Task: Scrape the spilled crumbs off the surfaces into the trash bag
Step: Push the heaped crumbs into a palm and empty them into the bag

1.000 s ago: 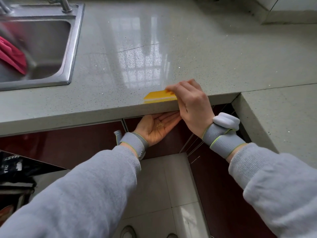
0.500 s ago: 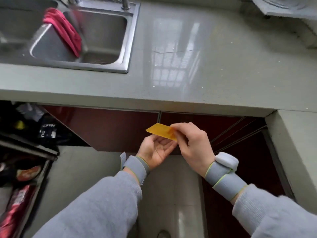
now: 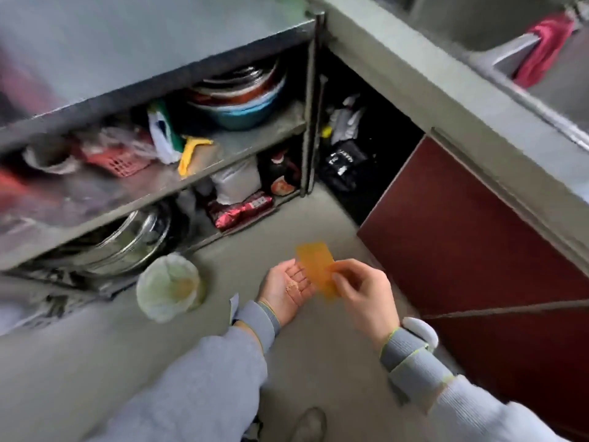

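Crumbs [image 3: 291,288], a small pale-brown cluster, lying in the cupped palm of the left hand [image 3: 288,290] at lower centre of the frame, palm turned up and fingers loosely spread, gripping nothing. Just right of it, the right hand [image 3: 363,290] pinching the lower corner of a yellow scraper [image 3: 315,266] between thumb and fingers, the card tilting up and left with one edge touching or just over the left fingers. Grey wrist bands [image 3: 411,362] sitting on both wrists, grey sleeves [image 3: 204,378] running down to the bottom edge. A shoe tip [image 3: 307,422] showing at bottom centre, on the grey floor [image 3: 79,362].

Left of the left hand, standing on the floor, a small bin lined with a pale trash bag [image 3: 169,287], mouth open, something yellowish lying inside; well apart from the crumbs. Behind it, filling the left half of the frame, a metal shelf [image 3: 223,145] carrying blurred clutter: a steel pot [image 3: 127,240] on the lowest level, red packets [image 3: 242,210] beside it, stacked bowls [image 3: 242,106] and a pink basket [image 3: 118,161] higher up. At right, a dark red cabinet door [image 3: 478,244] under the desk [image 3: 446,100], running diagonally towards the upper right, with a sink [image 3: 541,74] and a red cloth [image 3: 541,49] draping over its rim in the upper right corner.
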Demonstrator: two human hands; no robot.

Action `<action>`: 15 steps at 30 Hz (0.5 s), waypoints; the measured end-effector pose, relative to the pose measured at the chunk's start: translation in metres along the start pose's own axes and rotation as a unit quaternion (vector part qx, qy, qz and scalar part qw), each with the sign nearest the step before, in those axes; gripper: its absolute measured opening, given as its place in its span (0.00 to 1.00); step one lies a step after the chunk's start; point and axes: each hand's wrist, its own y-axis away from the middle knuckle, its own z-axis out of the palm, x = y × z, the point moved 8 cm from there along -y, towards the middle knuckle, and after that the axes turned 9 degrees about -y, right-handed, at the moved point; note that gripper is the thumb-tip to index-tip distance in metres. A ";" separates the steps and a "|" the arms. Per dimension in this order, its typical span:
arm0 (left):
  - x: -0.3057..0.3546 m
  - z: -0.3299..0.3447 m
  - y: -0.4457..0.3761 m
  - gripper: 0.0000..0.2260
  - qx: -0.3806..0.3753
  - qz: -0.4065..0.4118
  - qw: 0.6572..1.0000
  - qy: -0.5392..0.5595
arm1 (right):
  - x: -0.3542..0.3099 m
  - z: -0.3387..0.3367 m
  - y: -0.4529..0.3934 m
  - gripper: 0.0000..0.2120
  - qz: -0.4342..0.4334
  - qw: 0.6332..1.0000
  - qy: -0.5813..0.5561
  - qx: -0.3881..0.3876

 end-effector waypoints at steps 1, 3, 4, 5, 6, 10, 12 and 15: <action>0.010 -0.032 0.003 0.14 0.019 0.011 1.000 0.020 | -0.003 0.031 -0.003 0.13 0.002 0.999 0.001 -0.038; 0.029 -0.106 0.010 0.14 0.064 0.032 0.995 0.066 | -0.008 0.105 -0.010 0.13 0.008 0.994 0.003 -0.109; 0.031 -0.111 0.014 0.14 0.069 0.029 0.994 0.074 | -0.009 0.109 -0.011 0.13 0.013 0.994 0.008 -0.108; 0.036 -0.139 0.020 0.14 0.090 0.031 0.991 0.092 | -0.010 0.140 -0.013 0.13 0.009 0.991 0.014 -0.131; 0.041 -0.168 0.024 0.14 0.107 0.033 0.988 0.110 | -0.010 0.173 -0.014 0.13 0.010 0.987 0.015 -0.157; 0.059 -0.267 0.032 0.15 0.160 0.043 0.973 0.162 | -0.003 0.281 -0.016 0.13 0.037 0.979 0.006 -0.202; 0.061 -0.321 0.024 0.15 0.174 0.035 0.967 0.185 | 0.007 0.338 -0.016 0.14 0.063 0.973 0.009 -0.222; 0.067 -0.369 0.013 0.16 0.181 0.023 0.964 0.193 | 0.025 0.387 -0.019 0.15 0.100 0.969 0.017 -0.226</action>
